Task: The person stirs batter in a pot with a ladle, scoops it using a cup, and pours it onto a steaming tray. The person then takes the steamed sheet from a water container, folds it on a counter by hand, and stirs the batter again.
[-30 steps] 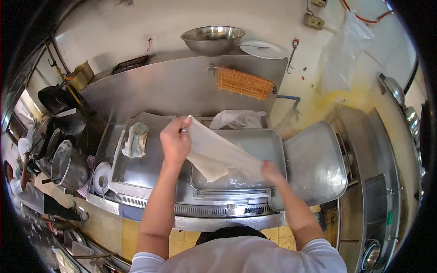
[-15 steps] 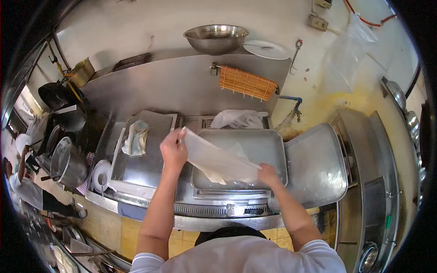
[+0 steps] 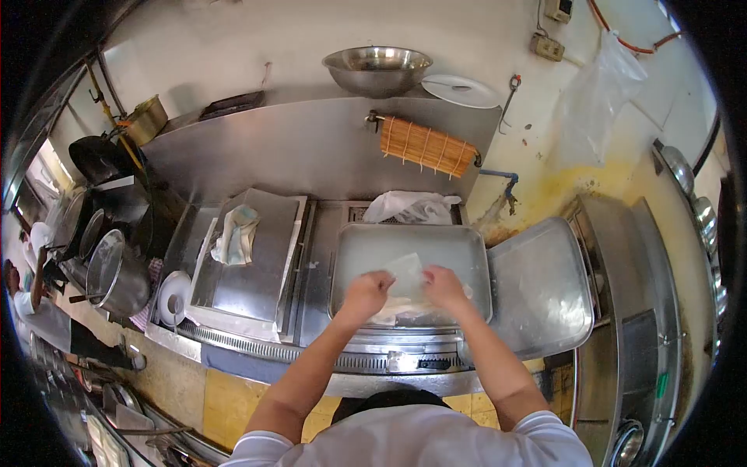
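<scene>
A metal tray (image 3: 346,257) lies in front of me on the steel counter. Over its near half, my left hand (image 3: 369,294) and my right hand (image 3: 445,288) are closed, fingertips pinching a thin white sheet (image 3: 405,309). The sheet hangs low and crumpled between and below the hands, partly hidden by them. Whether it is cloth or dough I cannot tell. Just beyond the fingers, a pale translucent square patch (image 3: 406,268) shows against the tray bottom; its link to the sheet is unclear.
A second tray (image 3: 541,288) leans at the right. Left of the hands, a folded cloth (image 3: 236,235) rests on a steel plate (image 3: 253,292). A plastic bag (image 3: 412,208) lies behind the tray. A pot (image 3: 117,274) and a person (image 3: 50,319) are at far left.
Both hands have come lower and closer together over the tray. The white sheet, stretched out and raised on the left before, now hangs down near the tray's front side.
</scene>
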`<state>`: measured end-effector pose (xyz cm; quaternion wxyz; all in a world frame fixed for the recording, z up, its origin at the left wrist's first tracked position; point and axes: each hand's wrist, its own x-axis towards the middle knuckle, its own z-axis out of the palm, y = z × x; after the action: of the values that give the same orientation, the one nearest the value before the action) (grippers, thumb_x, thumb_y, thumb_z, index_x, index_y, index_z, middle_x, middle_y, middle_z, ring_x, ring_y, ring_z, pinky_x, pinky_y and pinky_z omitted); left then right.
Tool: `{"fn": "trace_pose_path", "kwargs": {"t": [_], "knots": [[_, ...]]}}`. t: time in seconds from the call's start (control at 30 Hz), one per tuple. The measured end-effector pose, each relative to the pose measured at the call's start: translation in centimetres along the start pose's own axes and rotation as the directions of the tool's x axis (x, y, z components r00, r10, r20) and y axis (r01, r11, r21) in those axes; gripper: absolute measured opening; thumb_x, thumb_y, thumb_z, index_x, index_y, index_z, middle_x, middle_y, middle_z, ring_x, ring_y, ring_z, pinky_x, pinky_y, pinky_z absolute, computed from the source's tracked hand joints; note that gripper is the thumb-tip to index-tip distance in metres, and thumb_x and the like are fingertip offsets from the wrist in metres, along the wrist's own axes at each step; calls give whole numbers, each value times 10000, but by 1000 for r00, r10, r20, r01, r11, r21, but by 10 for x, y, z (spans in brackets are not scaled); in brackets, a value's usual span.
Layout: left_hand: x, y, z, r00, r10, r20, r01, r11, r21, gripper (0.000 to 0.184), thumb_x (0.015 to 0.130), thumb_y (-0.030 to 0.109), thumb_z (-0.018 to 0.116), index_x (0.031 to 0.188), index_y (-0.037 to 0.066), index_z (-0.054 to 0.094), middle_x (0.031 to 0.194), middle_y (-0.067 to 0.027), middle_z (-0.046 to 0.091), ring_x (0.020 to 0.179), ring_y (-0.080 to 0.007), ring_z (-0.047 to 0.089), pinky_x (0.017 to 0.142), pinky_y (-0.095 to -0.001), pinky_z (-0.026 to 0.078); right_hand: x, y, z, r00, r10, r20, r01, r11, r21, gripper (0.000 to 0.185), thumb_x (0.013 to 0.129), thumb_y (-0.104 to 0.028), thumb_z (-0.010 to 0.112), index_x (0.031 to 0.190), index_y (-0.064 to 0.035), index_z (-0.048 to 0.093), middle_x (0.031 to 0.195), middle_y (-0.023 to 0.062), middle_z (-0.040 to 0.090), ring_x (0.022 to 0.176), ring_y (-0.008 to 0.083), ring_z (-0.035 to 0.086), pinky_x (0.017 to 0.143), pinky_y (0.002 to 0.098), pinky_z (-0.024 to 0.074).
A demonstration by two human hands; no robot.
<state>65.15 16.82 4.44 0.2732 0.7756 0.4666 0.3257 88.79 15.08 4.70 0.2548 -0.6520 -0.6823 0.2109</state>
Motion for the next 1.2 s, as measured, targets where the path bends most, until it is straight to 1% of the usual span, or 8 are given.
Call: {"fn": "trace_pose_path", "kwargs": {"t": [0.17, 0.3, 0.47, 0.6, 0.83, 1.0, 1.1, 1.2], "knots": [[30, 105, -63, 965, 122, -231, -127, 992, -7, 252, 880, 3, 673, 1088, 98, 778, 1038, -155, 766, 952, -360, 739, 833, -422, 596, -1, -68, -22, 964, 16, 265, -133, 893, 429, 308, 961, -185, 563, 1090, 44, 724, 900, 165, 736, 800, 229, 641, 790, 386, 515], [28, 89, -126, 839, 44, -542, -114, 989, -97, 203, 886, -52, 665, 1040, 28, 770, 978, -187, 769, 901, -312, 765, 819, -359, 590, -20, 79, 14, 998, 68, 12, -68, 997, 43, 317, 953, -184, 545, 1067, 50, 725, 981, 241, 756, 951, 353, 728, 848, 442, 551], [-1, 41, -67, 882, 71, -466, -90, 996, -18, 259, 844, -53, 647, 1049, 42, 772, 1032, -170, 767, 897, -307, 760, 782, -420, 592, -31, 45, -27, 975, 154, 160, -150, 988, -37, 346, 876, -159, 625, 1179, -28, 730, 1107, 263, 730, 1055, 399, 711, 960, 447, 549], [-7, 89, -37, 932, 191, -308, -202, 979, -5, 370, 772, -108, 607, 1059, 57, 773, 1069, -148, 774, 932, -306, 762, 846, -407, 603, -29, -86, -30, 990, -142, 12, 113, 840, 531, 353, 891, -151, 605, 1190, 4, 709, 1070, 175, 756, 1063, 312, 714, 961, 375, 541], [0, 78, -140, 761, -49, -647, -84, 981, -174, 266, 910, -130, 585, 1054, 15, 755, 1005, -150, 764, 930, -209, 737, 836, -314, 577, -45, 64, -17, 911, 337, 238, -292, 934, -204, 357, 902, -158, 582, 1197, -5, 711, 1180, 251, 716, 1141, 415, 678, 966, 459, 541], [-11, 78, -46, 919, 184, -348, -183, 982, 37, 288, 785, -48, 674, 1015, 95, 772, 1022, -128, 771, 910, -302, 753, 793, -392, 615, -26, -19, -24, 980, -165, -108, 189, 938, 289, 254, 872, -78, 611, 1094, -26, 722, 1106, 224, 730, 1078, 353, 705, 935, 454, 544], [-6, 112, -46, 950, 213, -227, -224, 974, -27, 318, 756, -99, 656, 1008, 55, 773, 1059, -134, 781, 979, -290, 761, 902, -376, 597, -30, -79, -23, 985, 0, 171, -96, 825, 557, 251, 880, -62, 594, 1093, -21, 719, 1057, 204, 732, 1030, 335, 708, 904, 456, 545], [5, 96, -104, 831, 229, -506, -269, 963, -6, 315, 769, -85, 654, 1028, 55, 768, 998, -166, 763, 890, -317, 753, 807, -376, 609, -36, 11, -1, 997, 65, 39, -70, 984, 165, 245, 880, -63, 597, 1085, -1, 716, 1038, 188, 737, 1009, 338, 709, 896, 466, 542]]}}
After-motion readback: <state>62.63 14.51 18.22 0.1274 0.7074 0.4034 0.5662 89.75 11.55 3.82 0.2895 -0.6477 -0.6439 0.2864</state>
